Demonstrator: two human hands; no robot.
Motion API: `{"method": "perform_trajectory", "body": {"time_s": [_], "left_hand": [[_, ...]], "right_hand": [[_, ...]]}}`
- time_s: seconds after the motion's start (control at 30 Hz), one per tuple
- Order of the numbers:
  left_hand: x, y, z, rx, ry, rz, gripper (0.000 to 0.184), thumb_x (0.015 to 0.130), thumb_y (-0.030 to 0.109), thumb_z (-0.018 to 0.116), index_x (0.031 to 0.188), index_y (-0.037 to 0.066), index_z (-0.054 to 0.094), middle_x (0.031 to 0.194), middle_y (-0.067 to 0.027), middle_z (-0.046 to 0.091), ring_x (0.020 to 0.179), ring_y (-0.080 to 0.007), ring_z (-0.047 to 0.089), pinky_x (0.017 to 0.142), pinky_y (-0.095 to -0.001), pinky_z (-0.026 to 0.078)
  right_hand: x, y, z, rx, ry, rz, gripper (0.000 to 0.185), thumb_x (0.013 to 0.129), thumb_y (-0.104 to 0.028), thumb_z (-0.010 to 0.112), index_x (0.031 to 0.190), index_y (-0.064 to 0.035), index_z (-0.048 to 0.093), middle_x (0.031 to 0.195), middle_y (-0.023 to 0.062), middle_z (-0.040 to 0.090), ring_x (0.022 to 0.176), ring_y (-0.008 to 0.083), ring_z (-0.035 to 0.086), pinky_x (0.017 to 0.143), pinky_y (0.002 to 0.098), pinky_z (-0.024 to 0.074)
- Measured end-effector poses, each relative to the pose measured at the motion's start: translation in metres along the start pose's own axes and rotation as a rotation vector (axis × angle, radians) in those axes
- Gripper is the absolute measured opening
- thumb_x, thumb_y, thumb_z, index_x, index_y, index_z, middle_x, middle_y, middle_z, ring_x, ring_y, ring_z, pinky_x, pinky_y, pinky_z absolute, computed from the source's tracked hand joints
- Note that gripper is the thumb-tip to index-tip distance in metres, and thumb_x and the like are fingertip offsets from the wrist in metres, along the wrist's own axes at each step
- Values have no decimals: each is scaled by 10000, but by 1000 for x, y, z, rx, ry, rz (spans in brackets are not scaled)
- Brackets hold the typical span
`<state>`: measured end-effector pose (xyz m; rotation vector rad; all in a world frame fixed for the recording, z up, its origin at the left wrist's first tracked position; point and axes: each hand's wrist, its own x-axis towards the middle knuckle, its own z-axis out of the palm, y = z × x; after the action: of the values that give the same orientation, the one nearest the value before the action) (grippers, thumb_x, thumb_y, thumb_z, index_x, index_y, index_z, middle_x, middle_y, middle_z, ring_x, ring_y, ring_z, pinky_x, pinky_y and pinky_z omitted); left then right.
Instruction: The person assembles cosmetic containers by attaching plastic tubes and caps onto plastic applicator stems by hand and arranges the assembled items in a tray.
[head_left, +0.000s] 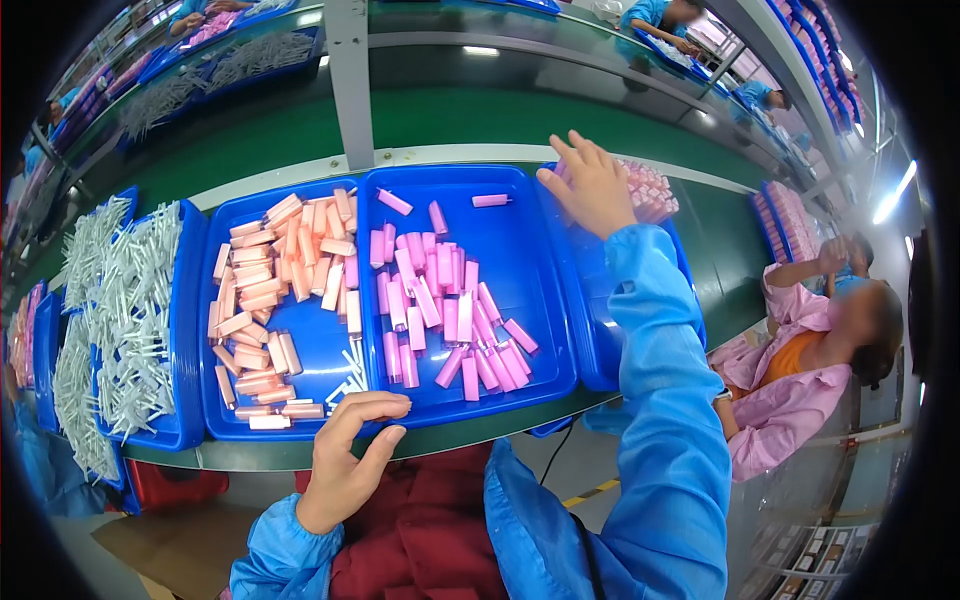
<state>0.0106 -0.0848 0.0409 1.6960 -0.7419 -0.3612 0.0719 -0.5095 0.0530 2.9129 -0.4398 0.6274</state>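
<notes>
Our right hand: It reaches to the upper right of the middle of the frame. Its fingers are spread wide. We cannot see its palm, and we cannot tell if it touches anything.
Our left hand: It is at the bottom middle. Thumb and fingers leave a narrow gap, and we see nothing in it. It is by the near edge of the middle tray.
Loose pink pieces: They lie in the middle tray, at the center of the frame. Many lean on each other. Three lie apart at the top of the tray.
Neat block: Pink pieces stand close together at the far end of the right tray, just beside our right hand. We think this is the done part.
Loose peach pieces: They make a messy heap in the peach tray, left of center. A few white sticks lie in its lower right corner.
Big white heap: It fills the trays at the left side.
Still left: We guess there is a lot, because both loose heaps are big. We cannot count the block well.
</notes>
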Motion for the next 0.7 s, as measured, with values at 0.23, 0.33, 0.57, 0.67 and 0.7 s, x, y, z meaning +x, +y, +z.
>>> {"method": "perform_trajectory", "body": {"time_s": [0.23, 0.33, 0.57, 0.67, 0.7], "left_hand": [[0, 6, 0, 4, 6, 22, 225, 863, -40, 651, 1085, -5, 665, 1098, -133, 680, 1049, -249, 636, 944, -354, 485], [-5, 2, -5, 73, 36, 110, 240, 860, -26, 688, 1097, 10, 677, 1108, -139, 689, 1043, -267, 659, 926, -358, 505], [-16, -4, -18, -111, 170, 25, 199, 869, -29, 666, 1067, -11, 661, 1078, -147, 685, 987, -236, 669, 899, -334, 517], [-15, -2, -23, -121, 169, 35, 183, 883, -29, 650, 1065, -13, 660, 1079, -147, 684, 981, -229, 671, 894, -333, 519], [-15, 0, -23, -129, 165, 41, 180, 884, -29, 651, 1063, -14, 659, 1077, -147, 684, 981, -229, 671, 894, -333, 519]], "right_hand": [[3, -58, 5, 177, 258, -409, 257, 833, -108, 681, 1076, -26, 659, 1000, 138, 658, 938, 326, 611, 825, 440, 492], [-8, -76, 36, -140, 101, -434, 118, 868, -185, 622, 879, -71, 652, 858, 74, 647, 849, 248, 619, 753, 384, 486], [-56, -101, 13, -87, -102, -491, 207, 777, -115, 658, 970, -39, 648, 908, 91, 618, 890, 262, 627, 708, 400, 522], [-54, -97, -12, 143, -199, -339, 196, 788, -110, 678, 967, -45, 635, 910, 119, 615, 875, 289, 644, 705, 436, 533], [-50, -97, -26, 261, -200, -256, 185, 796, -109, 682, 963, -49, 630, 911, 128, 612, 861, 298, 647, 708, 446, 534]]}}
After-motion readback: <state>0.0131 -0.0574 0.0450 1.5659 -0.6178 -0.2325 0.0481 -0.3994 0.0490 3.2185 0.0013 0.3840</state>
